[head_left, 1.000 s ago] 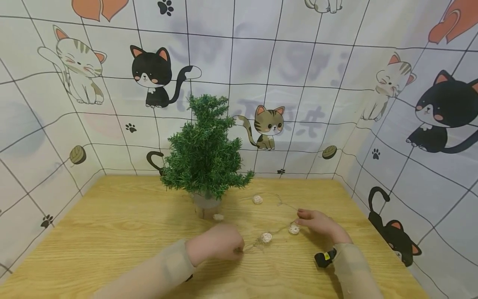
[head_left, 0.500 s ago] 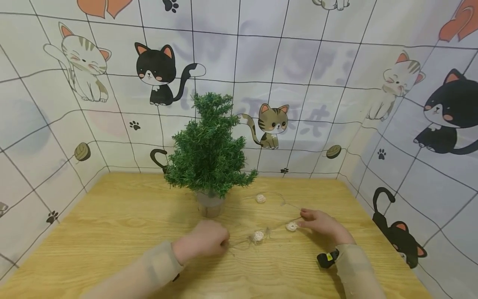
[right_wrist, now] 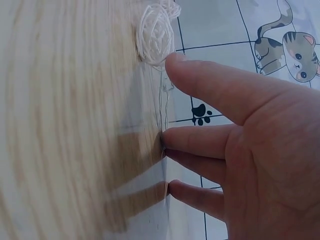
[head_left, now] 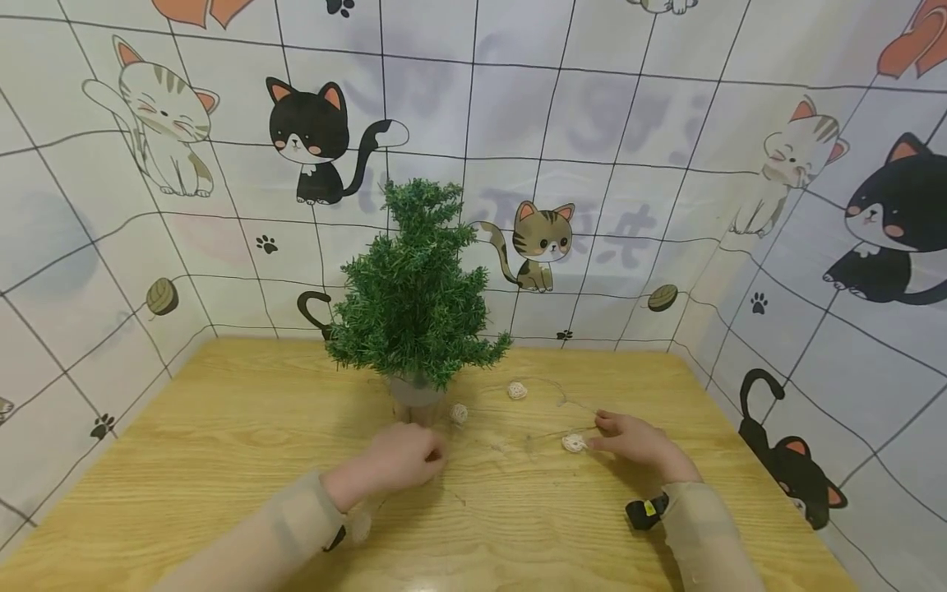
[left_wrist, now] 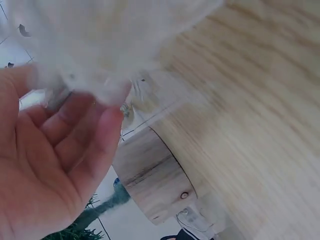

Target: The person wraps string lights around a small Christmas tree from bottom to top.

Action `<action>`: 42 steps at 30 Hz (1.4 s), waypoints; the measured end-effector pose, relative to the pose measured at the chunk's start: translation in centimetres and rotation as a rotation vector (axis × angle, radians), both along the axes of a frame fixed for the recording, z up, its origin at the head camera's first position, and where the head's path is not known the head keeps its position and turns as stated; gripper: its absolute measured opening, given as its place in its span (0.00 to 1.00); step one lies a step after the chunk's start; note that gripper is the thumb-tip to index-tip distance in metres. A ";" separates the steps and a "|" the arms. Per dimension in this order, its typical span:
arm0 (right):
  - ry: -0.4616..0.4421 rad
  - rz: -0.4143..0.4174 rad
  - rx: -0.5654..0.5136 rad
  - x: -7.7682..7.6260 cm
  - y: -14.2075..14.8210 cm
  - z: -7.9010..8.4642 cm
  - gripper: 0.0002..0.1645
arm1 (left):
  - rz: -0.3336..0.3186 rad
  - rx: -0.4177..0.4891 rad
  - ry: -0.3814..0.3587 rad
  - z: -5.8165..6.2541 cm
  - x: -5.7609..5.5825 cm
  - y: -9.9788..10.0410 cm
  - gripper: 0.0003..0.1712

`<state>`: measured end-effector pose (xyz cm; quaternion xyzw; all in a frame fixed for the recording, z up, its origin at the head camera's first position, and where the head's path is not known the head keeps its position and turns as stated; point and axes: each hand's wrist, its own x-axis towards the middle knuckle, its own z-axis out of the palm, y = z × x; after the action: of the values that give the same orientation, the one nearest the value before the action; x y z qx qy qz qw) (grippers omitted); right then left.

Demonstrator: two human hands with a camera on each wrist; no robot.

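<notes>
A thin wire garland (head_left: 580, 408) with white wicker balls lies looped across the table. My left hand (head_left: 403, 456), in front of the tree's pot, pinches a stretch of it with curled fingers. A blurred white ball (head_left: 360, 526) is below that wrist; up close, a white ball (left_wrist: 115, 40) covers the pinching fingertips in the left wrist view. My right hand (head_left: 639, 444) rests at the garland's right bend, fingers nearly straight and their tips on the table by the wire. Its thumb tip is right at a wicker ball (right_wrist: 155, 36). Two more balls, one (head_left: 517, 390) farther back and one (head_left: 459, 413) beside the pot, lie on the table.
A small artificial pine tree (head_left: 414, 288) stands in a wood-patterned pot (left_wrist: 155, 175) left of centre. The wooden tabletop (head_left: 244, 411) meets a cat-print cloth wall (head_left: 607, 197) at the back and sides. A black wrist camera (head_left: 646, 511) is strapped on the right wrist.
My left hand has moved left and slightly back, drawing its stretch of garland along; the nearest ball has left the middle of the table. The right hand stays in place. The head view shifts slightly.
</notes>
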<state>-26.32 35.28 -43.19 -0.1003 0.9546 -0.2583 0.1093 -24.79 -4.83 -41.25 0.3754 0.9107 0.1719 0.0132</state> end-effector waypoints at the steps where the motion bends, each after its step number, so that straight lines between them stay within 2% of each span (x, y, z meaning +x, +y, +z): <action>1: 0.001 -0.001 0.003 0.0 0.0 0.0 0.45 | -0.028 0.001 -0.016 0.0 0.0 -0.1 0.20; 4: 0.001 0.002 -0.006 -0.1 0.1 -0.1 0.44 | -0.099 -0.008 -0.046 0.1 0.0 -0.2 0.20; 6: 0.003 0.006 -0.018 -0.1 0.2 0.0 0.43 | -0.125 -0.017 -0.046 0.1 -0.1 -0.2 0.16; 8: 0.006 0.017 -0.033 0.0 0.3 0.0 0.40 | -0.125 -0.026 -0.041 -0.2 -0.4 -0.2 0.10; 10: 0.015 0.029 -0.041 0.1 0.4 0.0 0.37 | -0.117 -0.041 -0.036 -0.4 -0.6 0.0 0.09; 15: 0.049 0.059 -0.053 0.1 0.4 -0.4 0.32 | -0.088 -0.100 -0.011 -0.6 -0.6 0.6 0.29; 18: 0.079 0.055 -0.045 -0.1 0.2 -0.8 0.30 | -0.082 -0.163 0.057 -0.7 -0.5 0.7 0.31; 20: 0.104 0.029 -0.047 -0.3 0.1 -1.1 0.27 | -0.084 -0.197 0.121 -1.1 -0.5 0.5 0.22; 22: 0.142 0.004 -0.040 -0.5 -0.1 -1.4 0.21 | -0.086 -0.205 0.184 -1.5 -0.6 0.0 0.11; 23: 0.155 -0.011 -0.044 -0.6 -0.3 -1.5 0.16 | -0.085 -0.196 0.194 -1.8 -0.7 -0.5 0.09; 26: 0.183 -0.025 -0.042 -0.9 -0.6 -1.7 0.02 | -0.074 -0.137 0.164 -2.4 -0.7 -2.6 0.10; 28: 0.195 -0.020 -0.029 -0.9 -0.7 -1.7 0.06 | -0.066 -0.100 0.126 -2.6 -0.7 -4.4 0.10; 31: 0.206 -0.018 -0.011 -0.8 -0.5 -1.6 0.09 | -0.012 -0.086 0.076 -2.4 -0.5 -7.0 0.10; 37: 0.222 -0.028 0.004 -0.6 0.6 -1.1 0.08 | 0.210 -0.188 0.007 -1.2 -0.7 -11.4 0.18; 42: 0.213 -0.019 0.016 -0.8 0.6 -1.1 0.09 | 0.356 -0.227 -0.051 -1.1 -1.1 -16.0 0.18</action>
<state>-27.13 35.87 -44.34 -0.1173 0.9638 -0.2394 0.0057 -25.89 -20.79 -42.31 0.2002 0.9755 0.0773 0.0476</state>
